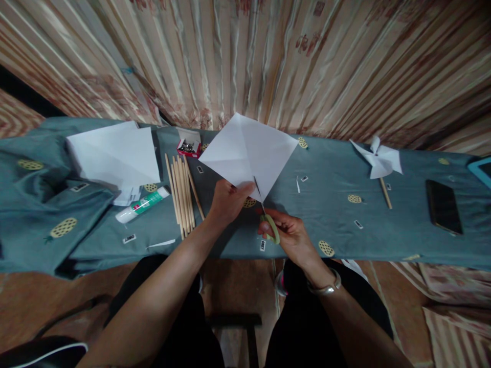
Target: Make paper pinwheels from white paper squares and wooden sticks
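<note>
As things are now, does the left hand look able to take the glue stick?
Probably not without letting go: the left hand holds the paper, and the scissors are at its near corner. Otherwise the way seems free: the glue stick lies uncovered, left of the low sticks.

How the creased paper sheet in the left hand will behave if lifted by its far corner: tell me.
The paper sheet looks thin, so it is probably light and fairly floppy. It would likely bend first along the creases crossing its middle. Where the scissors meet its near corner, it might tear if tugged.
</note>
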Available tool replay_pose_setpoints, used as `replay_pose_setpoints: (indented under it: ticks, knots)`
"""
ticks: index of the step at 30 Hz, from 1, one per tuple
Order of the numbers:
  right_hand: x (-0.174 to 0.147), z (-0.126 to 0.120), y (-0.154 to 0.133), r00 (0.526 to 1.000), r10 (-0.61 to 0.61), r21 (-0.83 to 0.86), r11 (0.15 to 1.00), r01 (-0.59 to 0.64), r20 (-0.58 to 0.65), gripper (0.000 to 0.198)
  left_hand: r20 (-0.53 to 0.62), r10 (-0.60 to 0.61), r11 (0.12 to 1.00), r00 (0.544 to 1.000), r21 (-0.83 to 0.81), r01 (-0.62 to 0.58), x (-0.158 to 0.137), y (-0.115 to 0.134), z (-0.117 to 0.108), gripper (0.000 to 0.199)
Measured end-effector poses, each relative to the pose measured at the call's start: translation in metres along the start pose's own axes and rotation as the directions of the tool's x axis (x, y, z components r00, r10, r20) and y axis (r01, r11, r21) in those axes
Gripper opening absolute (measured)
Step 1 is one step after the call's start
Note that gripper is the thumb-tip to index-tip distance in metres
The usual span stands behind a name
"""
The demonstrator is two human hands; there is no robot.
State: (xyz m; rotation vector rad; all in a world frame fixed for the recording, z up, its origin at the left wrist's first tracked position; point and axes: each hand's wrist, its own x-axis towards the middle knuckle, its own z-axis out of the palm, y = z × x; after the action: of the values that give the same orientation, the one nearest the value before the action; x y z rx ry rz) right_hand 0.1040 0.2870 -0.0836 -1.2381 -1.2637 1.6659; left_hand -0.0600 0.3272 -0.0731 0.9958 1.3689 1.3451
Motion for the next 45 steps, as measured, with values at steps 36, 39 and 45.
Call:
replay_pose_setpoints:
  ticks: [36, 39, 45]
  knots:
    - [0.0016, 0.0005, -0.0053, 0.997, 0.075, 0.07, 0.995, -0.075, -0.003, 0.052, 0.077, 0.008, 0.999, 0.997, -0.033, -0.006, -0.005, -0.0053, 0.0032, 0.019]
    - [0.002, -0.0005, -0.0071, 0.997, 0.073, 0.057, 0.996, -0.073, 0.012, 0.053, 0.093, 0.007, 1.0, 0.996, -0.029, -0.004, -0.0062, -0.0047, 0.0039, 0.019]
    - [0.0028, 0.0002, -0.0072, 0.996, 0.088, 0.07, 0.994, -0.087, -0.002, 0.058, 0.11, 0.009, 0.998, 0.994, -0.056, -0.003, -0.0062, -0.0057, 0.0043, 0.015]
